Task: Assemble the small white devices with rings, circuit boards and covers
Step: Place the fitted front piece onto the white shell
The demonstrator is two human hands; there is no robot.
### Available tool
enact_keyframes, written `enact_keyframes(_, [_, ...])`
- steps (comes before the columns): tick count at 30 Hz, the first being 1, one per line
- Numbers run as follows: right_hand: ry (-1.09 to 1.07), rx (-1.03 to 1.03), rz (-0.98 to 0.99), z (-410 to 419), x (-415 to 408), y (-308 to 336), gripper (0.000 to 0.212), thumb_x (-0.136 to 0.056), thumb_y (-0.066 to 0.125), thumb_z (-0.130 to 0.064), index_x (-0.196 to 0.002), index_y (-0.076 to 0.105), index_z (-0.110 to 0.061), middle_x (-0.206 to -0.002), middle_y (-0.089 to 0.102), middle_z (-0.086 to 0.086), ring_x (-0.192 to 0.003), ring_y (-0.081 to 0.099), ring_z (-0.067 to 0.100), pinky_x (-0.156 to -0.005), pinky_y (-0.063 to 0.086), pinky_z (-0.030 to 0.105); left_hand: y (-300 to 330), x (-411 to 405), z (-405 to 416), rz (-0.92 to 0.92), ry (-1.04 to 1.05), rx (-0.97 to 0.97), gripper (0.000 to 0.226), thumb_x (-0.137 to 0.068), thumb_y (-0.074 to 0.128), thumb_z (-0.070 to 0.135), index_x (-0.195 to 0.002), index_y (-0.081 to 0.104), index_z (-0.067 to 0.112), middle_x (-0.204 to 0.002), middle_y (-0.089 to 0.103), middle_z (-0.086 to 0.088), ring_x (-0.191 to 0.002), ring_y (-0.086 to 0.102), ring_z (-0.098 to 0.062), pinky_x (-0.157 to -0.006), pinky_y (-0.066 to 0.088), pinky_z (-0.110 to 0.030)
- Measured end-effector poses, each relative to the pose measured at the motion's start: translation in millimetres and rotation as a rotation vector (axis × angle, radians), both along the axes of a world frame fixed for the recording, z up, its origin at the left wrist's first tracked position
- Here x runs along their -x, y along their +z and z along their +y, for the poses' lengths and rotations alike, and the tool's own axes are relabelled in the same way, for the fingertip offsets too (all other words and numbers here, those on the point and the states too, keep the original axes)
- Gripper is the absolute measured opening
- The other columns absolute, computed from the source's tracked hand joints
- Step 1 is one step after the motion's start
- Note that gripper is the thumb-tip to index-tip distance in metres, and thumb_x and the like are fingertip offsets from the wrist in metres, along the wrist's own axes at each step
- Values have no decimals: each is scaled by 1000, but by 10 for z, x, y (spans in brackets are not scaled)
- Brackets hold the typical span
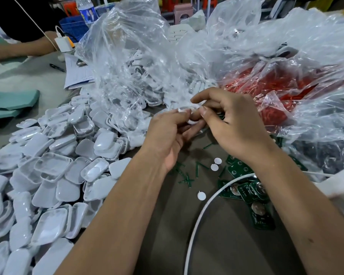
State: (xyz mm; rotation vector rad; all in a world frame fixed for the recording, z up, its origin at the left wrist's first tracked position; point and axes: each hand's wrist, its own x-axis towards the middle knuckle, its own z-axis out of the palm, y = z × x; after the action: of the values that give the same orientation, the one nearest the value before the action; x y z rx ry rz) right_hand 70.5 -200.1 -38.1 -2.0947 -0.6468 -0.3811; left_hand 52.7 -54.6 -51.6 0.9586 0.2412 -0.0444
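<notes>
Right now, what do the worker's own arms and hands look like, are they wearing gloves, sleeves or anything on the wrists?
Both arms are bare from the bottom edge of the picture to the fingertips. No gloves, sleeves, watch, bracelet or rings show on the left hand or the right hand. The fingernails that show are short and plain. A small dark spot marks the right forearm. A white cable curves between the forearms, but it lies on the table, not worn.

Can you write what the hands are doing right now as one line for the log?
left hand: pinches small white piece | right hand: pinches same piece | white covers: piled left | circuit boards: on table, right
</notes>
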Motion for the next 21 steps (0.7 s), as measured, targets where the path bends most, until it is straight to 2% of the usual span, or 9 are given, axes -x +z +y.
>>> enact_keyframes(2, [40,7,68,-25,-12,-7,21,-101,61,-4,-115,73,-13,-87,79,-9,-76,73,-4,-74,50,6,23,6,1,2,-18,-112,21,-98,50,-9,-115,62,-16,-92,67,-18,-81,72,-18,-72,61,-25])
enact_keyframes(5, [72,-21,147,-64,-19,16,19,-103,60,-7,-112,74,-14,-86,79,-9,-79,74,-3,-73,53,10,75,28,39,17,-36,-191,13,-97,49,-12,-96,62,-10,-81,70,-16,-77,74,-25,-68,62,-24])
enact_keyframes(7, [85,-89,168,-77,-7,39,17,-103,61,-7,-110,75,-13,-86,80,-8,-75,74,-1,-70,55,15,92,24,62,31,-23,-235,18,-97,47,-14,-88,61,-9,-75,71,-16,-67,74,-29,-62,60,-21])
enact_keyframes(10, [41,-167,127,-118,14,80,11,-100,67,-9,-105,75,-12,-82,79,-7,-59,69,1,-54,51,17,94,23,87,28,-29,-325,20,-95,47,-17,-93,66,-13,-87,73,-24,-61,71,-24,-55,55,-17])
enact_keyframes(11, [20,-143,115,-140,15,95,7,-98,69,-11,-101,76,-13,-79,79,-6,-60,70,2,-54,53,18,95,26,108,26,-36,-342,20,-94,47,-18,-94,67,-14,-92,73,-26,-61,71,-22,-55,54,-16])
enact_keyframes(13, [10,100,109,-186,2,129,5,-94,75,-18,-90,76,-18,-71,74,-8,-59,69,-1,-56,54,15,106,23,178,41,-34,-335,20,-94,48,-18,-97,67,-14,-100,74,-28,-64,72,-20,-56,55,-15])
enact_keyframes(16, [27,557,246,-262,-30,172,21,-87,82,-34,-69,72,-28,-55,65,-14,-52,61,-9,-51,41,11,123,8,255,53,-32,-303,20,-95,48,-18,-104,66,-15,-106,73,-29,-63,72,-18,-56,55,-14])
enact_keyframes(19, [112,685,444,-305,-15,219,18,-79,88,-38,-71,76,-27,-59,71,-17,-53,66,-2,-58,46,21,123,8,254,57,-32,-316,26,-93,50,-20,-119,56,-16,-108,73,-29,-61,70,-20,-51,52,-15])
enact_keyframes(21, [162,697,492,-287,9,216,16,-76,92,-33,-74,77,-28,-63,72,-17,-57,68,-1,-60,48,21,110,13,249,80,-23,-322,31,-92,52,-20,-120,50,-7,-107,74,-27,-60,69,-22,-46,49,-15])
